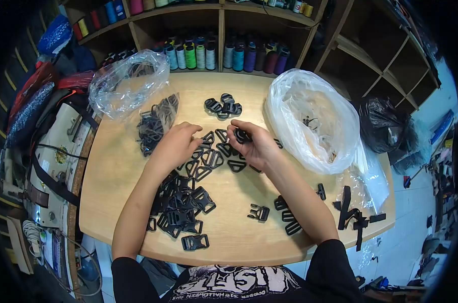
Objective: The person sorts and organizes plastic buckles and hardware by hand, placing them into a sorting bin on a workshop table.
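My right hand [254,145] is closed around a dark, rounded black plastic buckle [242,135], partly hidden by the fingers. Over the left edge of a spread of black triangular rings [211,158] is my left hand [177,145], its visible fingers apart and nothing seen in them. Some of the rings lie beneath my right hand. Beyond both hands sits a small cluster of rounded black buckles [224,106]. A heap of black side-release buckle parts [181,204] lies closer to me, by my left forearm.
Clear plastic bags with black parts [150,132] stand at the left; a large white plastic bag [284,126] stands at the right. Slotted black pieces [292,228] and black strap scraps [358,220] lie front right. Thread shelves [221,38] border the back, a sewing machine [62,156] the left.
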A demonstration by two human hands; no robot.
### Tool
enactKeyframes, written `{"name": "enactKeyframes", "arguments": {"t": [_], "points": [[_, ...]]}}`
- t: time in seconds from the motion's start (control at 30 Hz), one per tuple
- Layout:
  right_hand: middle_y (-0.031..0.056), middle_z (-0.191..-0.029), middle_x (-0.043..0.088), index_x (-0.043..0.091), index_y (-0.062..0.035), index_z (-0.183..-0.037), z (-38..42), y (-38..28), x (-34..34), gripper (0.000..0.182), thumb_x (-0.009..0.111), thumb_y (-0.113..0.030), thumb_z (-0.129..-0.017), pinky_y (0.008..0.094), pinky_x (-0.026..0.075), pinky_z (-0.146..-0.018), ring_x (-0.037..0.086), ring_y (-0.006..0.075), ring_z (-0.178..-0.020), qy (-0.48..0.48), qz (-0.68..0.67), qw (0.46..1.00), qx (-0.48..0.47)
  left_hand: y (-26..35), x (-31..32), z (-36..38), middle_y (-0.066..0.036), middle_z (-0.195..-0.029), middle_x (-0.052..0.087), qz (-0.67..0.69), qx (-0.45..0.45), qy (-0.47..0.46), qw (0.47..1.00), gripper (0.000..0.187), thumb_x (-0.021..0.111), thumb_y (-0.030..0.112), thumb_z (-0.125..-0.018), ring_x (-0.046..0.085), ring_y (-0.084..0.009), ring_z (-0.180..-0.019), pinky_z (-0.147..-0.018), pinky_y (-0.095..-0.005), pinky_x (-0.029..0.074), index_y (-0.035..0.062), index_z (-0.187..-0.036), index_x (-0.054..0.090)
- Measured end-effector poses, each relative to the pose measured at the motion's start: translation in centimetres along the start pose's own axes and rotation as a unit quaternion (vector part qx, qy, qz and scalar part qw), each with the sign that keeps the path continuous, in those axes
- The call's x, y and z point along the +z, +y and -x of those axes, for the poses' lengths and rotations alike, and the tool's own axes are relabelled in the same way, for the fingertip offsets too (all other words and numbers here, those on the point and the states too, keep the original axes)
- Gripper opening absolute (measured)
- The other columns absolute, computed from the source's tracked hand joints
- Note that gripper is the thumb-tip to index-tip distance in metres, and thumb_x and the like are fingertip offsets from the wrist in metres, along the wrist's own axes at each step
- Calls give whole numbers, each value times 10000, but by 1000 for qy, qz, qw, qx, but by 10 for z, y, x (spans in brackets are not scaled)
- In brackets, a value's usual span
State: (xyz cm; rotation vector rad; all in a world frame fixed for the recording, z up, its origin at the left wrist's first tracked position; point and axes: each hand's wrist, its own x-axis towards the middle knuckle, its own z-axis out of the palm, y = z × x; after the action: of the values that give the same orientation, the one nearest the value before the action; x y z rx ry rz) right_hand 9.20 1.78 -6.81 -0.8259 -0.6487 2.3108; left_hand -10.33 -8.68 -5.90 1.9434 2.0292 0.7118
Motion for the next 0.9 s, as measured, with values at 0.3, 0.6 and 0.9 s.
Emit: {"name": "enactKeyframes", "arguments": {"t": [0.3, 0.6, 0.9], "points": [[150, -846, 679, 668, -48, -1086, 45, -3, -9, 423, 781, -302, -766, 409, 524, -718, 665, 301, -770, -100, 824, 528, -179, -5, 23, -1, -158, -1056, 641, -42, 13, 7, 999, 322, 684, 212, -854, 605, -336, -1022, -910, -399, 477, 8, -1102, 662], [144, -904, 649, 622, -22, -1011, 46, 4, -21, 260, 662, -227, -857, 402, 543, -694, 664, 293, -750, -110, 825, 510, -216, -2, 25, -5, -145, -984, 648, -51, -8, 32, 998, 288, 710, 218, -827, 617, -320, -975, -867, -393, 492, -10, -1000, 679], [170, -1019, 635, 532, 54, -1189, 28, 2, -29, 330, 499, -128, -916, 327, 617, -684, 686, 279, -837, -129, -29, 990, 48, 19, -17, -1, -138, -966, 679, 57, 40, 105, 992, 268, 729, 203, -820, 662, -280, -831, -693, -350, 520, -23, -960, 688]]}}
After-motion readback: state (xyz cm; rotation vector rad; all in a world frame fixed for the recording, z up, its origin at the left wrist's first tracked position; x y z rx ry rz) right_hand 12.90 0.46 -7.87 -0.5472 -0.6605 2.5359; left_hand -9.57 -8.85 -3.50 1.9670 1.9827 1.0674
